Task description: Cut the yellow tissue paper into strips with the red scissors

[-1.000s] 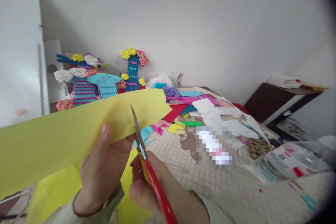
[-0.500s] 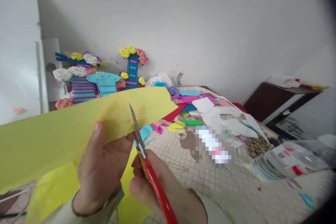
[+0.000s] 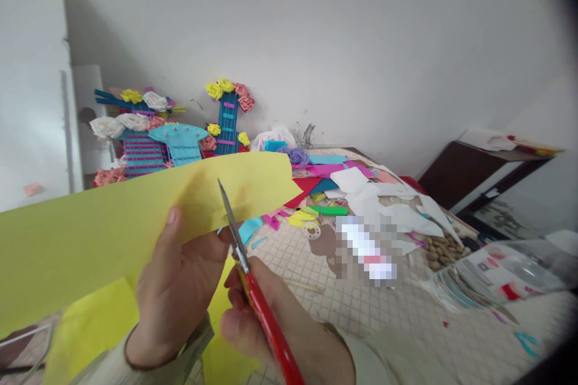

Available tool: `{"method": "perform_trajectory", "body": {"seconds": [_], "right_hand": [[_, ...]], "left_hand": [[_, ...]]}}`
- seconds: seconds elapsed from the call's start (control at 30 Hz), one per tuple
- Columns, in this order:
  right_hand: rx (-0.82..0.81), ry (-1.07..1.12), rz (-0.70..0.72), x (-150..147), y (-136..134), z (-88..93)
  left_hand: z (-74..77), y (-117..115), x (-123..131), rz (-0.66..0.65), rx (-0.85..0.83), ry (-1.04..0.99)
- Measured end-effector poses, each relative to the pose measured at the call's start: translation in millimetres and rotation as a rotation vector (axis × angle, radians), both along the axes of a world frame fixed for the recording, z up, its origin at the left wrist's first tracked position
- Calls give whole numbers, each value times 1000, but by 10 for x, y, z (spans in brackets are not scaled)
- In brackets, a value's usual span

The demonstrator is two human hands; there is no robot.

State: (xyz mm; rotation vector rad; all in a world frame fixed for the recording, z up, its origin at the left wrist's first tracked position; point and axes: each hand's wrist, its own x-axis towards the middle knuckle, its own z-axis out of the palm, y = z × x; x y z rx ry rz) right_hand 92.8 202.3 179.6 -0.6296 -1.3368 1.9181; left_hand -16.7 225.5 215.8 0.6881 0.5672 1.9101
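Observation:
A long strip of yellow paper [image 3: 103, 222] stretches from the left edge to the middle of the view. My left hand [image 3: 169, 289] is closed on it from below, thumb in front and fingers behind. In my right hand [image 3: 280, 319] is a pair of scissors [image 3: 266, 319] with red handles. One blade lies across the front of the paper, its tip pointing up; the other blade is mostly hidden. Below the strip, more yellow paper [image 3: 94, 325] lies under my hands.
Paper-flower decorations [image 3: 230, 114] lean against the wall at the back left. Coloured scraps, white paper [image 3: 361, 192] and a green marker-like object [image 3: 332, 211] lie across the tiled tabletop [image 3: 307, 319]. Nuts [image 3: 442, 252] and a clear plastic container [image 3: 501, 277] sit at the right.
The right end of the yellow strip has shifted slightly left and down. The scissors and my right hand have moved a touch left; both grips are the same.

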Motion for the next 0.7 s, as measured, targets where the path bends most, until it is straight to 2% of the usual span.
{"method": "perform_trajectory", "body": {"seconds": [0.2,0.5,0.7], "right_hand": [[52,-97,-30,8,12,12],[77,-165,-81,3,14,21],[76,-113,-100,-28,10,8]], "left_hand": [[-25,0,-11,-27,0,-1],[22,-35,8,-82,0,-46],[28,-52,24,-114,10,-66]]}}
